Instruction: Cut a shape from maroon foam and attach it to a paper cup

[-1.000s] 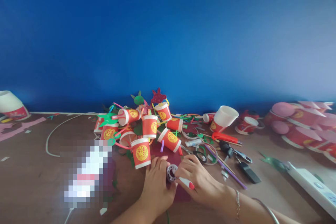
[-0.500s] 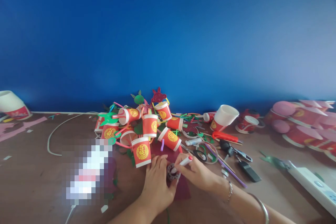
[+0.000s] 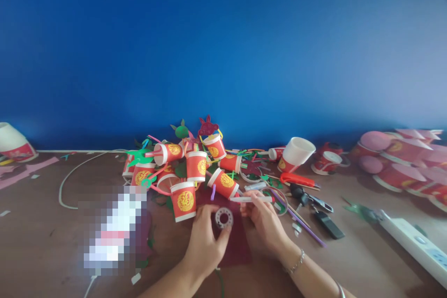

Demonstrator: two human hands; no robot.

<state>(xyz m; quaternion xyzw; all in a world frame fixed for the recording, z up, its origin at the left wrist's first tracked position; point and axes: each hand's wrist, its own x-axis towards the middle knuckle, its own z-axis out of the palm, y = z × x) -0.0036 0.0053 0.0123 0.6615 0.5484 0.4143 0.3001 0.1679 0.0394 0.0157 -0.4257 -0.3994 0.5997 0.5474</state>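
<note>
Over a maroon sheet [image 3: 238, 249], a dotted ring [image 3: 224, 211] is resting pinched by the left hand [image 3: 206, 242]; the right hand [image 3: 263, 221] is holding a red-ended marker [image 3: 240, 199] apart from it. Marking seems in hand; further strokes would call for steadying the ring.

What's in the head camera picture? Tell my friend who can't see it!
The left hand holds a pale ring and the right hand a white, red-ended pen, above a dark red sheet. Behind them, red cups are jumbled before a blue wall.

Brown table [image 3: 38, 237], cups [image 3: 296, 153], keys [image 3: 298, 193], power strip [image 3: 414, 244]
</note>
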